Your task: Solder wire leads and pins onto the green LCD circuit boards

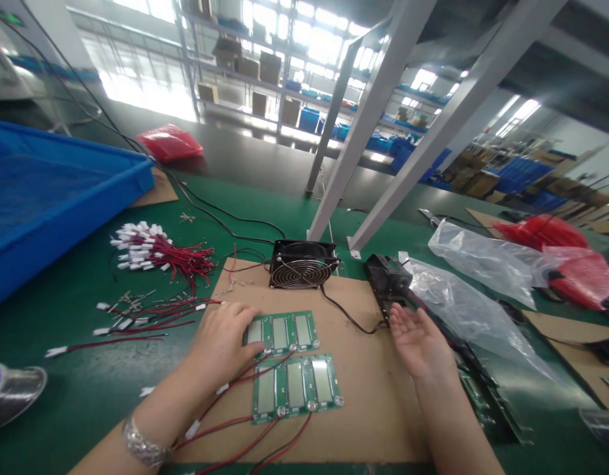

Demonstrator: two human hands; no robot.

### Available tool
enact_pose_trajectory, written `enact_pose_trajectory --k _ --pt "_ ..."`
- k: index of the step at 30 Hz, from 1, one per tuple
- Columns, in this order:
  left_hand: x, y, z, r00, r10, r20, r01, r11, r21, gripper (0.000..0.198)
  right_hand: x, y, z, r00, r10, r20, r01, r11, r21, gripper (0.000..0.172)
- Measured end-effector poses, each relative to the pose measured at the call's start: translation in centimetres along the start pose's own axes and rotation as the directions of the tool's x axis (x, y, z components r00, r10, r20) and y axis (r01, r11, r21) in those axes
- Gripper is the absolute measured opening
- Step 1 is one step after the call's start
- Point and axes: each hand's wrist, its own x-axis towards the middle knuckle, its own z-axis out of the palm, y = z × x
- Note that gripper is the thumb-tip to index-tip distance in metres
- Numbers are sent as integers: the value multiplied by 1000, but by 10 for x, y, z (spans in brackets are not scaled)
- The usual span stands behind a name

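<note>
My left hand [227, 336] is closed on the left end of the upper green circuit board [280, 333], thumb and fingers at its edge. That board carries a row of small grey LCD screens and lies on the brown cardboard [368, 396]. Just below it rests a second circuit board [297, 389] of the same kind, with red and black wires [235, 455] running off toward me. My right hand [420, 340] is palm up with fingers apart and slightly curled, holding nothing. It is beside a black soldering iron stand [388, 277].
A black fan [303, 265] stands at the cardboard's back edge. White-plugged wire leads [160, 251] are heaped at left, near a blue bin [76, 198]. Solder spool [14, 394] lies front left. Metal posts [334, 178] rise behind; plastic bags [462, 303] and more boards lie right.
</note>
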Motion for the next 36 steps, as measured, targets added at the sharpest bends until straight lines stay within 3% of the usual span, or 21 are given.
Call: enact_pose_trajectory --k 3,6,9,11,12,14,16,17,18,19,21,23,25,28,31,34,36 --pt "-1 12 -4 1000 -13 3 13 1000 20 38 -19 9 7 994 9 108 3 994 -105 7" --pt "-4 25 -10 999 -37 0 37 999 22 23 -45 20 20 967 -19 255 79 971 -227 22" --pt "-8 37 -16 999 -47 21 47 999 -13 8 -69 28 33 926 -54 373 193 918 -347 25" --pt "-11 42 -21 998 -46 45 48 997 -56 6 -83 32 40 896 -106 432 314 839 -445 21" --pt "-13 44 -24 997 -50 50 54 995 -78 7 -89 33 43 865 -161 475 417 756 -505 18" --pt "-16 43 -34 997 -73 38 76 992 -105 10 -100 35 47 732 -294 615 669 482 -566 13" --pt "-20 36 -48 991 -136 -6 133 975 -178 13 -107 37 52 534 -373 759 844 178 -506 11" --pt "-21 31 -56 981 -192 -31 177 946 -273 14 -109 38 55 451 -392 802 886 86 -456 10" --pt "-23 24 -64 961 -271 -49 223 871 -437 13 -110 39 59 389 -398 831 910 28 -413 9" --pt "-24 17 -72 933 -357 -47 250 736 -629 12 -110 41 64 348 -392 852 925 -5 -380 8" --pt "-25 1 -88 869 -495 -7 180 329 -927 9 -110 46 75 296 -335 894 947 -17 -320 8" --pt "-27 -13 -102 822 -569 41 22 -40 -999 9 -111 52 90 273 -208 939 961 3 -278 9" --pt "-28 -25 -114 794 -604 65 -125 -266 -956 26 -112 59 108 258 -59 964 966 4 -259 11" --pt "-32 -41 -124 793 -610 1 -291 -380 -878 42 -115 72 141 226 96 969 974 -19 -225 13" --pt "-37 -56 -124 831 -540 -138 -418 -440 -795 41 -114 90 179 168 193 967 986 -42 -163 13" --pt "-41 -69 -118 875 -440 -203 -432 -517 -740 40 -112 113 217 127 306 943 990 -100 -101 10" --pt "-44 -74 -114 880 -429 -201 -427 -532 -731 41 -113 130 238 139 382 914 983 -163 -81 14"
